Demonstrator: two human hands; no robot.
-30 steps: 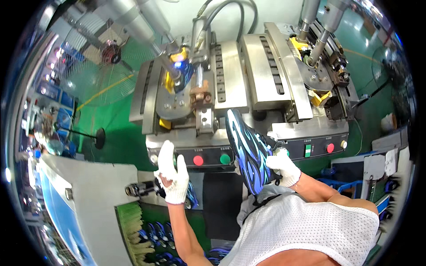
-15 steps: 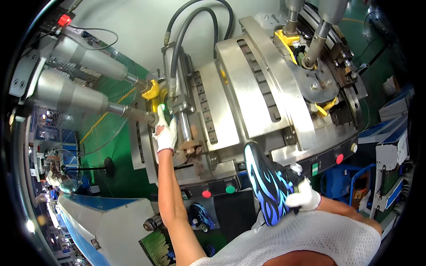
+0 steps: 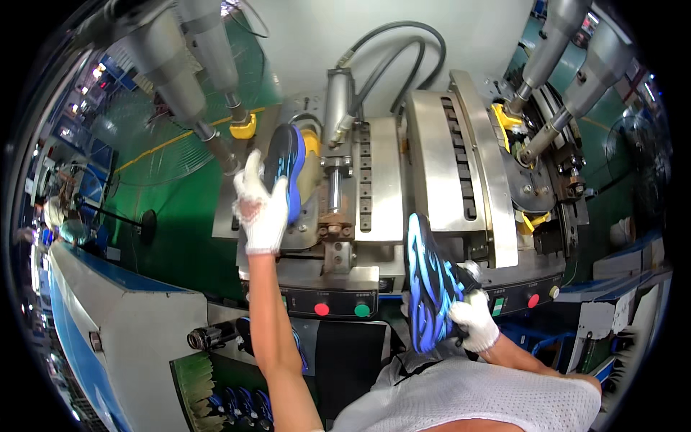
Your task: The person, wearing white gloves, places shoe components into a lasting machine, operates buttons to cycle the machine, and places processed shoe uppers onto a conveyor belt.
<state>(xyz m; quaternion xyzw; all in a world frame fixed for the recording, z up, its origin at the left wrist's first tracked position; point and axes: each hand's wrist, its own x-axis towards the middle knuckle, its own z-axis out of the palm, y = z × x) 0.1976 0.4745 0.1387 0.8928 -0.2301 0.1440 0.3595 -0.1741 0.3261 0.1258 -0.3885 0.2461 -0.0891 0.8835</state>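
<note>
My left hand (image 3: 263,209), in a white glove, is closed around a black and blue sports shoe (image 3: 294,169). The shoe stands toe-up over the left station of a steel machine (image 3: 381,180), beside a yellow pad. In front of the machine, near my body, my right hand (image 3: 475,322) grips the heel end of a second black shoe (image 3: 430,295) with blue flame-like patterns. That one is also tilted upright, its toe pointing away from me. The fingers of the right glove are partly hidden behind the shoe.
Thick metal cylinders slant down on both sides, the left one (image 3: 169,65) near my left hand. A yellow pad (image 3: 243,128) hangs at a rod's end. Red (image 3: 322,309) and green (image 3: 361,310) buttons line the front panel. Several shoes (image 3: 245,405) lie lower left.
My left hand, before at the left station with no shoe visible in it, now holds a shoe there. The right hand keeps its shoe. The whole view has shifted.
</note>
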